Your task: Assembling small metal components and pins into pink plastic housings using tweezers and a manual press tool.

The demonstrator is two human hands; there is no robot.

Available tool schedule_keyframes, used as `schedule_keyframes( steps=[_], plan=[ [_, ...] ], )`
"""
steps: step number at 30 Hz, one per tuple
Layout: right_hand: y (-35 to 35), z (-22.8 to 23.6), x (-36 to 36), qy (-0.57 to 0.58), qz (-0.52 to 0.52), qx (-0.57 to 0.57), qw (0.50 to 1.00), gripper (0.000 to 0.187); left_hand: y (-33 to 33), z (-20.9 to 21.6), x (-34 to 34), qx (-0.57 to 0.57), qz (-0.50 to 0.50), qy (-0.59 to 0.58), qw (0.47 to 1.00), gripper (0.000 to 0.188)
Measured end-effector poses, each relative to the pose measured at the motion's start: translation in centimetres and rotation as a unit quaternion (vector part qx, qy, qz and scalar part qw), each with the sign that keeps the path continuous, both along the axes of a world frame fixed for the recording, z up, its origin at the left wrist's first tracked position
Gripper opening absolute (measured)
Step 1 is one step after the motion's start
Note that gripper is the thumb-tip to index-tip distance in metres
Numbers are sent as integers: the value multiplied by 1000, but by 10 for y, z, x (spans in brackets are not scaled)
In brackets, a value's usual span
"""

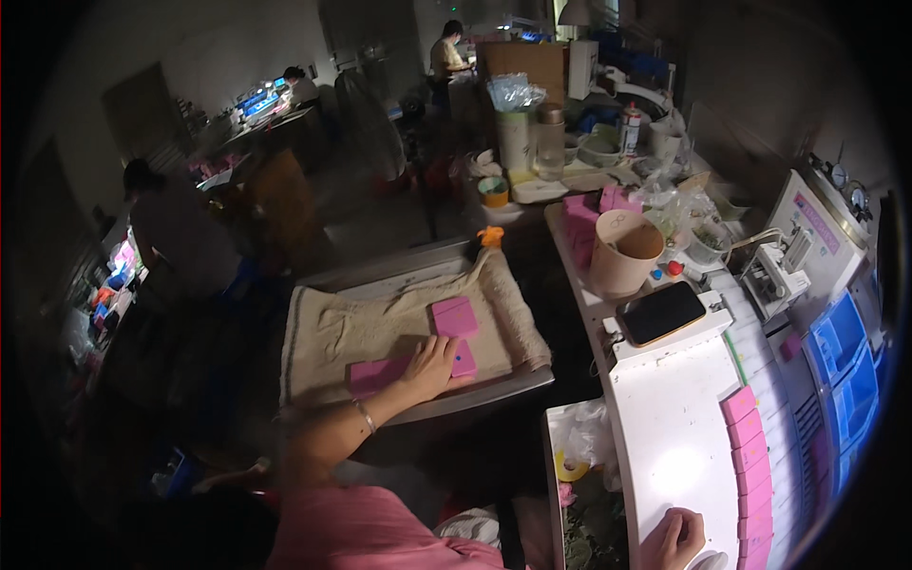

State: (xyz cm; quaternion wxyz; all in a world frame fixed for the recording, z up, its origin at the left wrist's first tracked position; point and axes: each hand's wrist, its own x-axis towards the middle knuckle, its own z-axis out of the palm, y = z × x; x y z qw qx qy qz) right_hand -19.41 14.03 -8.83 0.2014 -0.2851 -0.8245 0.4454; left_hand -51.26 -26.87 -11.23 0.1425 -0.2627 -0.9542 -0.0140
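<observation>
My left hand (pixel 435 367) reaches onto a beige towel (pixel 328 347) spread in a shallow metal tray. Its fingers and thumb span a pink block (pixel 463 361) that has a small blue dot, gripping it across the near and far sides. To the left of the hand, a longer pink piece (pixel 375 376) lies partly covered by my wrist. A separate pink block (pixel 455 317) rests just beyond my fingertips. Over the white worktop (pixel 655 427), my right hand (pixel 680 538) is curled closed at the lower edge; whatever is inside its fingers is hidden.
A row of pink blocks (pixel 748 456) lines the worktop's right side. Farther back are a black phone (pixel 662 314), a beige bucket (pixel 627 255) and a small machine (pixel 774 271). Blue bins (pixel 841 351) stand at right. An open drawer (pixel 554 475) sits below; co-workers are behind.
</observation>
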Motion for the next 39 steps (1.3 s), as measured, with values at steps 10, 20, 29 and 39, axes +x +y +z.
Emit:
schedule_keyframes(
  steps=[10, 20, 29, 39],
  plan=[
    [-49, 74, -37, 54, 22, -166, 984, 61, 235, 92, 75, 217, -517, -90, 823, 88],
    [-23, 47, -31, 127, -6, 60, 990, 61, 385, 32, 126, 205, -725, -71, 653, 81],
    [-47, 118, 2, 118, -143, 318, 930, 56, 352, 105, 201, 197, -448, -712, 503, 40],
    [-22, 135, 37, 57, -70, 271, 958, 62, 339, 119, 219, 288, -322, -823, 369, 44]
  ],
)
